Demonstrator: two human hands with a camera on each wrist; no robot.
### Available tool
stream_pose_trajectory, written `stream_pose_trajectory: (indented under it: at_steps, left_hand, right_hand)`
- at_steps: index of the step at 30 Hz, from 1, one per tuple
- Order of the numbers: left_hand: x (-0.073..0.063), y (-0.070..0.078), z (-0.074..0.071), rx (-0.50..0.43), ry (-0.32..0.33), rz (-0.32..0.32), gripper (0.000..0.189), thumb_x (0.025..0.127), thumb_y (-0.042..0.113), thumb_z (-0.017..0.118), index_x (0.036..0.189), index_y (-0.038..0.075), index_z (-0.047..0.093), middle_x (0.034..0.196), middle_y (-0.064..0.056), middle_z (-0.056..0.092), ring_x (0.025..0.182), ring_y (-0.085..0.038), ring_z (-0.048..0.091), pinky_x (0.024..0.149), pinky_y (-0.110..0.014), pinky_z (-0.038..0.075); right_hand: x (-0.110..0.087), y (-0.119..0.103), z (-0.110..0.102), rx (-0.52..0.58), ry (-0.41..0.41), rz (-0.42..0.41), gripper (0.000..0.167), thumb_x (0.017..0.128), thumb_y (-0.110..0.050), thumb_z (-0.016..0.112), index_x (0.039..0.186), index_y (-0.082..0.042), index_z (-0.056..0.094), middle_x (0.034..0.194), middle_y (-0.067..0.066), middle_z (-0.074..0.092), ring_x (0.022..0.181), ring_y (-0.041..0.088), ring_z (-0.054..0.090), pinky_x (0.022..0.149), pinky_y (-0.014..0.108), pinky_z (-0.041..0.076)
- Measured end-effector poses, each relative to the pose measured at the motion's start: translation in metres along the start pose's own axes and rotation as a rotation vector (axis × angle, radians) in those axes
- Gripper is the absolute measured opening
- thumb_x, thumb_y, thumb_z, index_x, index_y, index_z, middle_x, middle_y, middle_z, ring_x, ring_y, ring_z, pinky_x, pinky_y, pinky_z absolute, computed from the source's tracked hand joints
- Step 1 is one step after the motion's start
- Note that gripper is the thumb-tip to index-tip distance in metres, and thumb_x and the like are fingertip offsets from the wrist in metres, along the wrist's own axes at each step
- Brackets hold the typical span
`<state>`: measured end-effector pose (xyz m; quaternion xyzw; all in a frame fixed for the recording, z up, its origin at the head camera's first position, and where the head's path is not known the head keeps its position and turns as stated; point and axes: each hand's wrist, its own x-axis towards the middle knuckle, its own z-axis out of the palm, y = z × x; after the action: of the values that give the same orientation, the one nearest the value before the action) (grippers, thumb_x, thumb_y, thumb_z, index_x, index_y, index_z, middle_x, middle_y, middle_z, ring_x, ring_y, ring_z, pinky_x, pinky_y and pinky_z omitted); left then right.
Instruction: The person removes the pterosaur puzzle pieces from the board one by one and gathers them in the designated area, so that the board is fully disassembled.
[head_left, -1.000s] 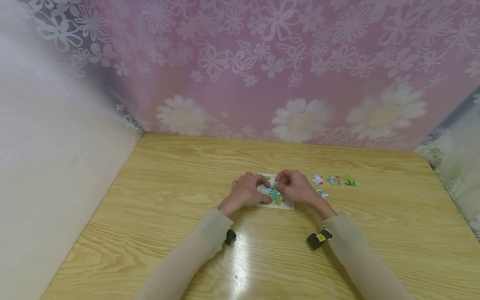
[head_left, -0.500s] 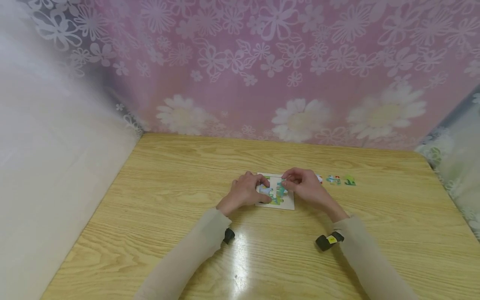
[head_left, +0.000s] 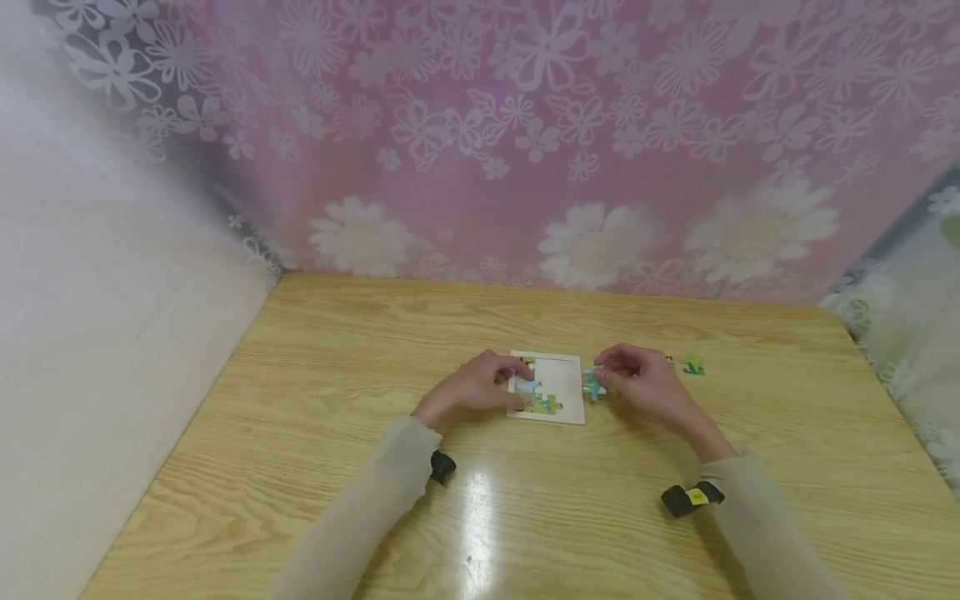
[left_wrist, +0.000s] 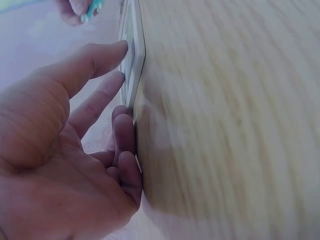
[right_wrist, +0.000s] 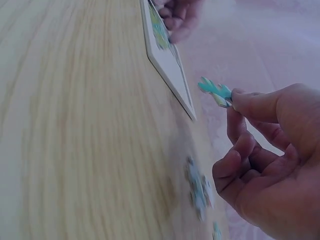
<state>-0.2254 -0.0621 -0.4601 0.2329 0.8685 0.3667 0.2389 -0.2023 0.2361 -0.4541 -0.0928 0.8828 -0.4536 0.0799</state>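
A white puzzle board lies on the table, with several green and blue pieces fitted along its left side and bare white at its right. My left hand rests on its left edge. In the left wrist view, the thumb and index finger touch the board's top while other fingers bend at its side. Just past the right edge, my right hand pinches a teal puzzle piece between thumb and fingertips. The right wrist view has that teal piece lifted off the table.
Loose puzzle pieces lie right of the board: a green one and, partly behind the right hand, one with red. A blurred blue piece lies below the right hand. A flowered pink curtain borders the table's back.
The right hand has moved right, lifting the teal piece off the board and past its right edge. The bare white area now shows. The left hand has shifted slightly left.
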Motion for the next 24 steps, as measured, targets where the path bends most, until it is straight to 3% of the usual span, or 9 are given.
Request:
stream_pose_trajectory:
  at_steps: [6, 16, 24]
  left_hand:
    - [-0.003, -0.002, -0.001, -0.012, -0.002, 0.017, 0.044, 0.091, 0.02, 0.077, 0.133, 0.019, 0.066, 0.119, -0.009, 0.048, 0.097, -0.02, 0.038, 0.084, -0.037, 0.034]
    - [-0.005, 0.0, -0.002, -0.007, 0.011, 0.009, 0.042, 0.09, 0.02, 0.079, 0.131, 0.018, 0.068, 0.125, -0.011, 0.051, 0.101, -0.019, 0.041, 0.088, -0.035, 0.038]
    - [-0.004, -0.001, -0.001, -0.027, 0.001, 0.025, 0.041, 0.091, 0.017, 0.078, 0.131, 0.015, 0.067, 0.112, -0.007, 0.045, 0.094, -0.018, 0.036, 0.084, -0.035, 0.033]
  right_hand:
    - [-0.014, 0.006, -0.019, 0.018, 0.015, -0.013, 0.026, 0.1, -0.026, 0.069, 0.116, -0.006, 0.068, 0.102, 0.014, 0.07, 0.083, 0.02, 0.064, 0.065, 0.03, 0.052]
    - [-0.031, 0.025, -0.041, -0.066, 0.076, -0.024, 0.026, 0.099, -0.03, 0.069, 0.115, -0.009, 0.07, 0.103, 0.008, 0.073, 0.083, 0.016, 0.065, 0.07, 0.025, 0.052]
    - [-0.041, 0.043, -0.056, -0.092, 0.098, -0.004, 0.028, 0.1, -0.026, 0.069, 0.117, -0.005, 0.069, 0.102, 0.009, 0.073, 0.081, 0.008, 0.066, 0.068, 0.026, 0.054]
